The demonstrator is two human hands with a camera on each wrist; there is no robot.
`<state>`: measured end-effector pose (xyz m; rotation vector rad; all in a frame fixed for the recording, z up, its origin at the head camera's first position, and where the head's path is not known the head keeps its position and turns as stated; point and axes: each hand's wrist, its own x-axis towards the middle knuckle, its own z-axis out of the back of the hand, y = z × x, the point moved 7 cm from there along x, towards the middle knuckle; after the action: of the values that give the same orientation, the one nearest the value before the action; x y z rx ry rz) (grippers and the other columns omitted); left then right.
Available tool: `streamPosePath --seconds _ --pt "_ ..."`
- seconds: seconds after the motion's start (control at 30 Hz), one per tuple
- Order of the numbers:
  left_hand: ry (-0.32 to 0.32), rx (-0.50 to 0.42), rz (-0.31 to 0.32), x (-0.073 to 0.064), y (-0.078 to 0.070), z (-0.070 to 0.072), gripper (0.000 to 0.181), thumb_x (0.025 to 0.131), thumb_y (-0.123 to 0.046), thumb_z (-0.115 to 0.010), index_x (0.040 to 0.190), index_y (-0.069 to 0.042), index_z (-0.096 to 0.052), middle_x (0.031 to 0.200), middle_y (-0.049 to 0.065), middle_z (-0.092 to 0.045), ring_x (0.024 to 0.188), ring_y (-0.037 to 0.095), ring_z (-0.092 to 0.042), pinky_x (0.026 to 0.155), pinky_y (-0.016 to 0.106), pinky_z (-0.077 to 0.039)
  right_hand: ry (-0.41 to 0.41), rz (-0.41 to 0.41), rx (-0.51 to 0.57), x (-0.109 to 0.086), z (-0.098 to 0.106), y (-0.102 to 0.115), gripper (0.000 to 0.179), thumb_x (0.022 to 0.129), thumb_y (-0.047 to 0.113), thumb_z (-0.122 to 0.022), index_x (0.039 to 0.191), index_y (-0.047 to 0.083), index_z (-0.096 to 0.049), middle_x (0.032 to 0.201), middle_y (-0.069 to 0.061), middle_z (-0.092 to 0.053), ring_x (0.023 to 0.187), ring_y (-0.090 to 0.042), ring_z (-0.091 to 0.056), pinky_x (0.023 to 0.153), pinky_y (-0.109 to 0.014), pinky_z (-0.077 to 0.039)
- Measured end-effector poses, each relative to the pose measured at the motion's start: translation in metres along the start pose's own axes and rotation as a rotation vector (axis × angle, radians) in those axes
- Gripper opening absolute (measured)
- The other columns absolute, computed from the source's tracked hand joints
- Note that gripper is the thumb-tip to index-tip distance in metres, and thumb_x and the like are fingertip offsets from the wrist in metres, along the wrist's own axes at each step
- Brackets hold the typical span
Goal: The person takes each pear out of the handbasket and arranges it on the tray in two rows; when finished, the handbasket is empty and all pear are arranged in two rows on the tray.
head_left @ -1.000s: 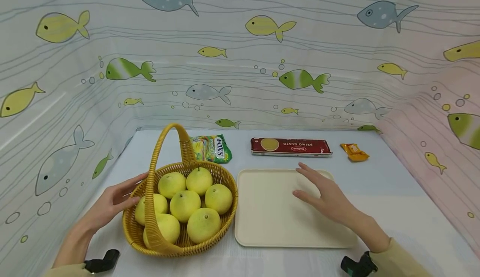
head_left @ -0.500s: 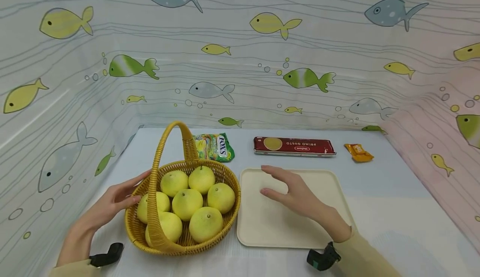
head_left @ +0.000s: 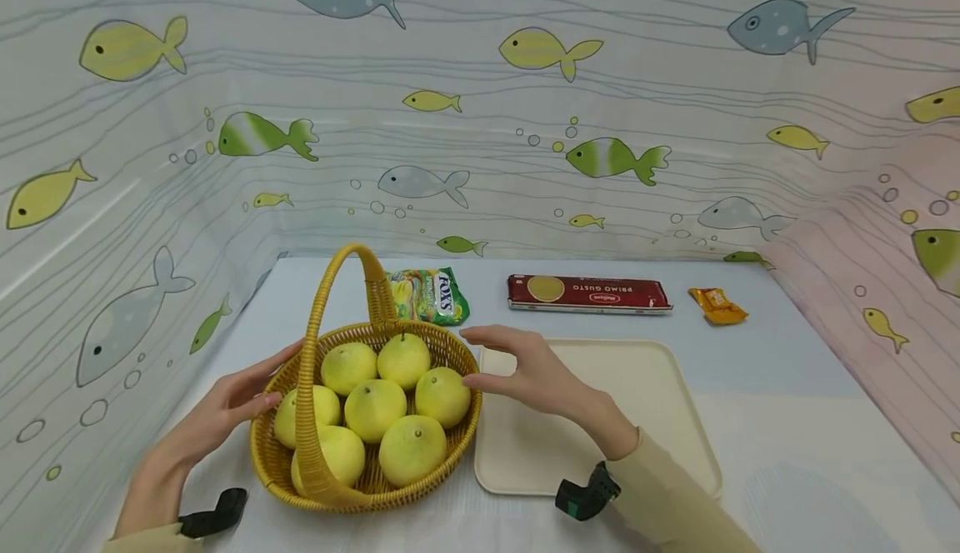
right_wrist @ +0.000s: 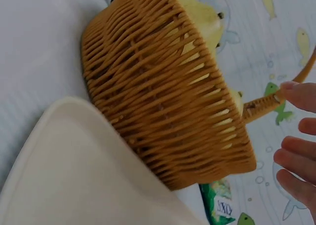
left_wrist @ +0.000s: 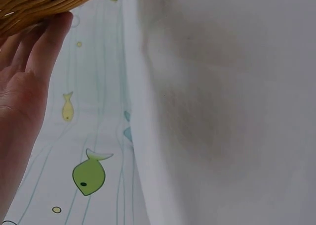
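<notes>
A yellow wicker basket (head_left: 390, 499) with a tall handle stands at the left of the table, holding several round yellow pears (head_left: 373, 410). My left hand (head_left: 225, 407) touches the basket's left rim, its fingers extended along the outside and the thumb near the rim. In the left wrist view, the fingers of the left hand (left_wrist: 29, 81) meet the underside of the wicker. My right hand (head_left: 536, 376) hovers by the basket's right rim with fingers apart and nothing held. Seen from the right wrist, the right hand (right_wrist: 301, 151) looks separate from the basket wall (right_wrist: 158, 96).
A cream tray (head_left: 645, 420) lies right of the basket, partly under my right forearm. Along the back are a green Fox's candy bag (head_left: 431, 296), a red Primo Gusto pack (head_left: 588, 293) and a small orange packet (head_left: 718, 306). Fish-printed sheeting (head_left: 480, 145) encloses the table.
My right hand has moved left across the tray to the basket's right rim. My left hand has stayed at the left rim, and the basket stays put.
</notes>
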<state>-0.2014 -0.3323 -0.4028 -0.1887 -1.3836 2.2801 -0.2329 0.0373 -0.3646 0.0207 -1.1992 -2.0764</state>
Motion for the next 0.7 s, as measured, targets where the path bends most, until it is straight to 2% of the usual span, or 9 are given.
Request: streamPosePath --seconds 0.17,0.33,0.5,0.7 --pt "-0.013 0.024 0.031 -0.001 0.0 -0.001 0.061 0.103 -0.001 -0.043 0.16 -0.013 -0.025 0.162 -0.015 -0.03 0.139 -0.014 -0.029 0.099 0.008 -0.035 -0.007 0.035 0.052 0.003 -0.004 0.01 0.053 0.089 0.025 -0.077 0.137 0.01 -0.061 0.139 -0.006 -0.062 0.132 -0.017 -0.055 0.108 -0.038 -0.045" --pt "-0.024 0.059 0.054 -0.004 0.0 0.002 0.061 0.103 -0.003 -0.045 0.16 -0.016 -0.026 0.159 -0.022 -0.031 0.136 -0.017 -0.031 0.096 0.009 -0.038 -0.013 0.064 0.011 0.004 -0.011 0.012 0.054 0.088 0.023 -0.078 0.137 0.007 -0.06 0.138 -0.008 -0.062 0.131 -0.021 -0.056 0.108 -0.039 -0.045" --pt "-0.023 0.051 0.038 -0.003 0.0 0.001 0.061 0.103 -0.002 -0.045 0.16 -0.014 -0.026 0.158 -0.023 -0.031 0.136 -0.016 -0.031 0.095 0.009 -0.04 -0.01 0.104 -0.019 0.007 -0.023 0.013 0.056 0.085 0.022 -0.081 0.135 0.008 -0.061 0.137 -0.006 -0.063 0.132 -0.021 -0.054 0.11 -0.037 -0.043" --pt "-0.027 0.018 0.029 -0.003 0.0 0.0 0.06 0.103 -0.001 -0.045 0.159 -0.01 -0.026 0.157 -0.024 -0.032 0.136 -0.016 -0.033 0.097 0.008 -0.038 0.023 0.126 -0.026 0.006 -0.038 0.012 0.057 0.086 0.02 -0.08 0.136 0.004 -0.058 0.137 -0.012 -0.062 0.132 -0.023 -0.054 0.111 -0.035 -0.042"
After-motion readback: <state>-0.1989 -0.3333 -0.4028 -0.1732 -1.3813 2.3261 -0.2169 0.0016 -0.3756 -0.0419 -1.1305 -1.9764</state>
